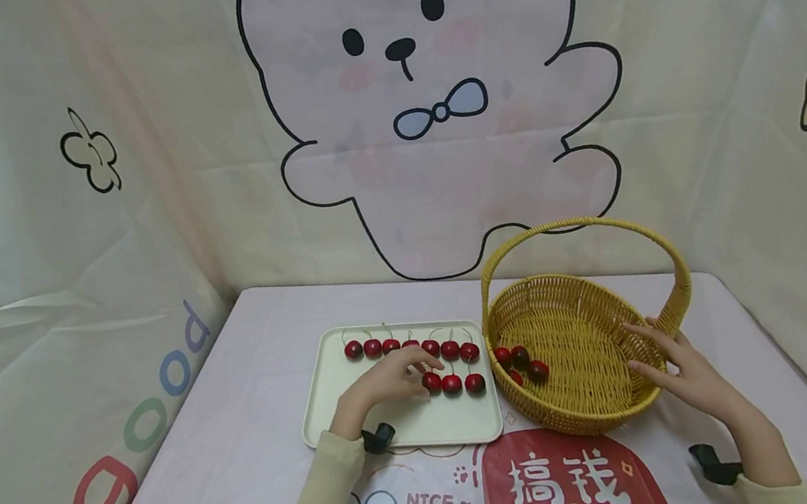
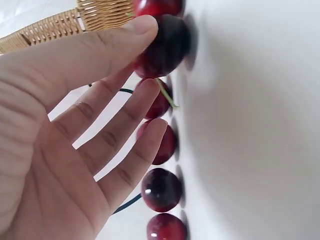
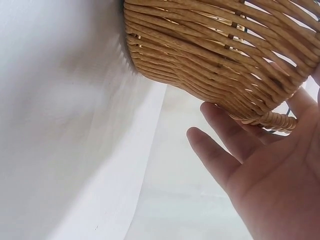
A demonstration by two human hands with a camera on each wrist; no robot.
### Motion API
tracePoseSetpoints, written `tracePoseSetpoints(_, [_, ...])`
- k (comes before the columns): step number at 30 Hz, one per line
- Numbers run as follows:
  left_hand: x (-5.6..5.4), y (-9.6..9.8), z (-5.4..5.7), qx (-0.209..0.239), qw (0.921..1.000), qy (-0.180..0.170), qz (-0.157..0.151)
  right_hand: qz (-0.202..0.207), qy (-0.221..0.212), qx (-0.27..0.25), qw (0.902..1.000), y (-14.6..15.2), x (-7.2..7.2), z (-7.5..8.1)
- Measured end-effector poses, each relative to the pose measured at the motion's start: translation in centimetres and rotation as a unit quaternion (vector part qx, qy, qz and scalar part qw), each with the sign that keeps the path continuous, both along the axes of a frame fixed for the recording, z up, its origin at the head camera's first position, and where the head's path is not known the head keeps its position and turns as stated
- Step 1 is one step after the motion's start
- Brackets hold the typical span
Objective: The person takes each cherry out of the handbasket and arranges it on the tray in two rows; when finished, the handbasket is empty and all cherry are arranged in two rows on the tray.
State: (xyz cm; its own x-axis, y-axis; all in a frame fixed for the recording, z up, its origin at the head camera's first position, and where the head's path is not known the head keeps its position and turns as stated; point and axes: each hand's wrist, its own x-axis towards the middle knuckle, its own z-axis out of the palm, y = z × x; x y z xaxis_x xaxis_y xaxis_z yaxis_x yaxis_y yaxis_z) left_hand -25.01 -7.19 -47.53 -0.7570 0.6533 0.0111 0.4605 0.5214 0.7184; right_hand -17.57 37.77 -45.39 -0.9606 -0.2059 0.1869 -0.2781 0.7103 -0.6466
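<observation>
Cherry [image 1: 431, 382] at the left end of the front row is pinched, by the look of it, between thumb and index finger of the left hand [image 1: 392, 378], and is apparently resting on the cream tray [image 1: 396, 435]. A light grip low on the fruit is probably best, with the other fingers held clear of the back-row cherries [image 1: 430, 349] (round stuff gets nudged easily). Further out, the wicker basket [image 1: 582, 417] is touched at its rim by the right hand [image 1: 694, 378], fingers loosely spread; gentle steadying should be plenty.

As for the views, the thumb's contact is shown properly only from the left wrist. Two fingers outside the basket wall are revealed by the right wrist camera, while the loose cherries inside [image 1: 520, 357] are caught only from the head.
</observation>
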Motion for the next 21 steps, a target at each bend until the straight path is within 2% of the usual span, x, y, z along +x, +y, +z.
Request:
tracePoseSetpoints(5, [0.0, 0.2, 0.5, -0.002, 0.9997, 0.026, 0.001, -0.006, -0.004, 0.003, 1.0000, -0.1, 0.0, 0.0])
tracePoseSetpoints(14, [1.0, 1.4, 2.0, 0.053, 0.9961, 0.069, -0.016, -0.007, -0.007, -0.001, 1.0000, 0.0, 0.0, -0.2])
tracePoseSetpoints(19, [1.4, 2.4, 2.6, 0.068, 0.9910, 0.112, -0.027, -0.005, -0.009, -0.013, 0.9999, 0.0, 0.0, -0.2])
tracePoseSetpoints(21, [1.6, 2.8, 2.7, 0.069, 0.9903, 0.117, -0.028, -0.004, -0.009, -0.017, 0.9998, 0.0, 0.0, -0.3])
